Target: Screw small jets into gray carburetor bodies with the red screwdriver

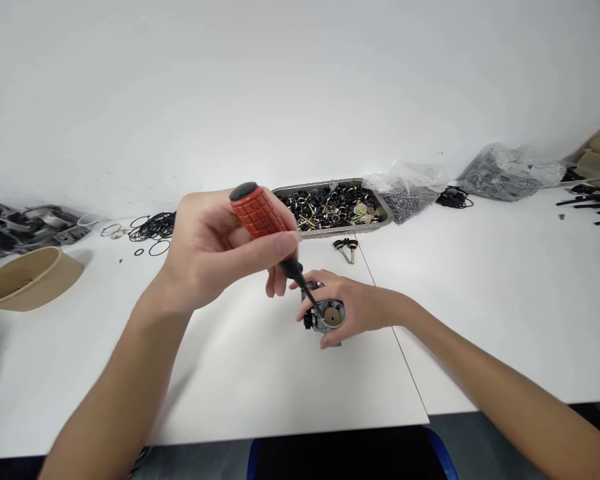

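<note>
My left hand (220, 247) is wrapped round the red and black handle of a screwdriver (263, 213), which slants down to the right. The screwdriver's tip meets a small grey metal part (325, 323) with a round brass-coloured disc (333, 316) and a black fitting on its left side. My right hand (347, 303) grips this metal part on the white table, fingers around its far and near sides. Just beyond it lie two small black-headed pieces with brass stems (347, 250).
A metal tray (325, 233) of small black and brass parts stands behind my hands. Plastic bags (505, 177) of parts and black rods (597, 203) are at the right. Black rings (155, 227), a tan bowl (50, 283) and grey metal parts (30, 227) are at the left.
</note>
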{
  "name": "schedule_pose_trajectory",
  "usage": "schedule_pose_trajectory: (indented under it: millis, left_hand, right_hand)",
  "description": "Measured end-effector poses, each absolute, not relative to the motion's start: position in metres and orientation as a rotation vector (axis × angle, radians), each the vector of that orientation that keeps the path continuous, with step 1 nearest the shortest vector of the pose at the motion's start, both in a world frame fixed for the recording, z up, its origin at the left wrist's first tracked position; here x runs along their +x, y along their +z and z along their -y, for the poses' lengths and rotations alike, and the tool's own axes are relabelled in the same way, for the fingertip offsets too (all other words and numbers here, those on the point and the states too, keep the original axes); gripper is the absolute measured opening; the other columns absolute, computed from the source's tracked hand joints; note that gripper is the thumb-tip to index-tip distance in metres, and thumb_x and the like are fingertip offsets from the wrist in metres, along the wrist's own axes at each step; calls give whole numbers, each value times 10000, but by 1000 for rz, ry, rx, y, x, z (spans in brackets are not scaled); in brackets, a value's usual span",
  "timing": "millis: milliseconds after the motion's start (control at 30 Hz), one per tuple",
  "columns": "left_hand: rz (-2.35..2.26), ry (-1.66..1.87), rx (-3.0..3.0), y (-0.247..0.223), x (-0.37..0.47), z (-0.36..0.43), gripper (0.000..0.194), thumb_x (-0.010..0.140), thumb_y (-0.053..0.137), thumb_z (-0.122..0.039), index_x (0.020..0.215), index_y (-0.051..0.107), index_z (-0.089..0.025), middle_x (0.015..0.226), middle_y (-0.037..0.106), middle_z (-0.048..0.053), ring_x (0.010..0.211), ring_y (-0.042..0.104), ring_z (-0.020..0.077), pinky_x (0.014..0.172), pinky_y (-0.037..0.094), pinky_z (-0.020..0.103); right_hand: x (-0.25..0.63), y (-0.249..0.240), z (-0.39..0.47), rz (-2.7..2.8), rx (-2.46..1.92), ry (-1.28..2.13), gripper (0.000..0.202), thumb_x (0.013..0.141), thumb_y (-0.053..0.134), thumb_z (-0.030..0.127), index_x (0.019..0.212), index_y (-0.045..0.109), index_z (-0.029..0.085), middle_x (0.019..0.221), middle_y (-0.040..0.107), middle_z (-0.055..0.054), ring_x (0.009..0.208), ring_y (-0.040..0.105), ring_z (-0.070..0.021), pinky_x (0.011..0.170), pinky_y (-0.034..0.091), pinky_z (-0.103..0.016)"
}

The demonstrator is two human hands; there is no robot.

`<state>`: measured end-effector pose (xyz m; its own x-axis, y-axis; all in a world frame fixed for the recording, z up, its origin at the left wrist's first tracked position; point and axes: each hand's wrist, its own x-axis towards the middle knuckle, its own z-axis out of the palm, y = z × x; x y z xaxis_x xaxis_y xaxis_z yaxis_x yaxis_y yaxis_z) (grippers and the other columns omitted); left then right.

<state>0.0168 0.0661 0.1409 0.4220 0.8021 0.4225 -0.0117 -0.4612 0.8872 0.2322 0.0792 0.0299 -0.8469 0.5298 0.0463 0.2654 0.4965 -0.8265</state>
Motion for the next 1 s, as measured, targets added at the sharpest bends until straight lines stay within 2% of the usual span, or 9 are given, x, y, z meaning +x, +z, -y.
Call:
schedule_pose_trajectory:
  millis: [100, 200, 433, 667, 833, 1000]
  left_hand:
    - [-688, 1112, 1699, 140, 23, -65, 92, 744, 765, -218, 726, 718, -142, 790, 705, 97, 491, 657, 243, 377, 533, 367]
    - [-730, 1065, 1609, 140, 27, -65, 108, 709, 789, -189, 707, 715, -111, 782, 700, 116, 513, 664, 246, 394, 544, 361]
    - [-698, 1037, 1670, 130, 32, -70, 51, 725, 755, -145, 752, 713, -133, 735, 690, 65, 480, 634, 189, 394, 544, 315]
    - [-713, 996, 1591, 128, 34, -72, 96, 685, 756, -74, 745, 719, -139, 690, 657, 54, 474, 633, 193, 388, 542, 317]
    - [-694, 989, 1687, 127, 35, -74, 44, 750, 737, -165, 757, 718, -126, 690, 657, 63, 459, 634, 196, 372, 533, 317]
    - [-721, 960, 1798, 126, 34, -74, 41, 803, 703, -202, 794, 705, -162, 721, 673, 29, 495, 644, 151, 423, 555, 275]
  right_hand:
    - [233, 30, -79, 2430, -681, 1284, 406, 701, 824, 312, 1091, 715, 314, 1409, 427, -40, 1270, 461, -268, 982, 477, -355]
    - [233, 30, -79, 2448, -673, 1269, 409, 702, 824, 310, 1095, 709, 321, 1401, 427, -33, 1267, 454, -268, 1003, 461, -372]
    - [233, 29, -80, 2449, -679, 1287, 406, 713, 814, 311, 1102, 699, 308, 1384, 426, -17, 1207, 488, -227, 975, 481, -312]
    - [233, 29, -80, 2446, -662, 1288, 404, 710, 817, 320, 1095, 696, 305, 1358, 441, -23, 1206, 478, -225, 978, 477, -318]
    - [233, 30, -80, 2452, -673, 1282, 399, 708, 821, 311, 1088, 701, 305, 1339, 450, -24, 1204, 468, -228, 970, 473, -317]
    - [234, 31, -80, 2480, -685, 1286, 410, 710, 820, 348, 1098, 692, 303, 1338, 441, -29, 1201, 463, -232, 990, 454, -348]
